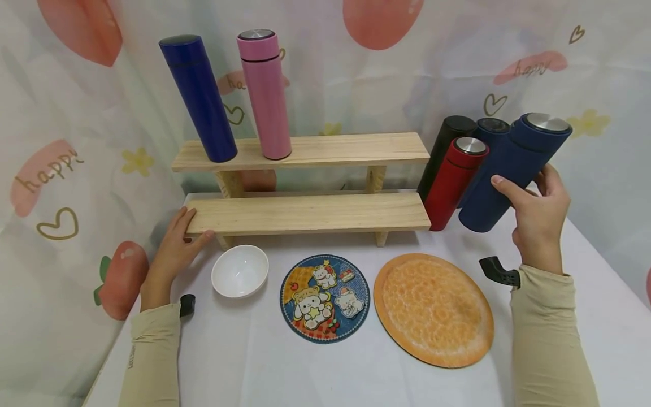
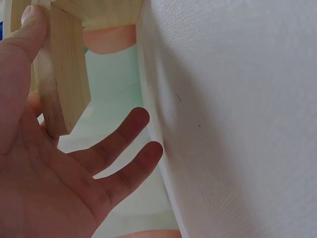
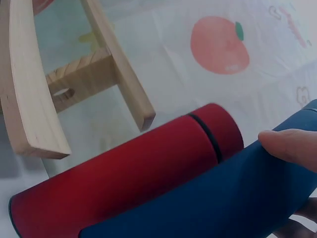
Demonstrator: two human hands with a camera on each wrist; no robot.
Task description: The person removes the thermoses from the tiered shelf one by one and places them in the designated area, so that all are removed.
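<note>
At the right of the head view, my right hand [image 1: 541, 212] grips a dark blue vacuum flask [image 1: 503, 175] with a silver lid, thumb across its near side. A red flask [image 1: 456, 183] stands just left of it, with a black flask [image 1: 437, 152] and another dark blue flask [image 1: 492, 125] partly hidden behind. My left hand [image 1: 175, 249] holds the left end of the two-tier wooden shelf [image 1: 310, 213] at its lower board. The left wrist view shows the thumb [image 2: 34, 22] on one face of the board and two fingers stretched out free.
A blue flask [image 1: 198, 99] and a pink flask [image 1: 267, 96] stand on the upper board. In front of the shelf lie a white bowl [image 1: 240, 271], a round cartoon mat [image 1: 324, 299] and a round orange-brown mat [image 1: 434, 311]. A patterned curtain [image 1: 325, 68] hangs behind.
</note>
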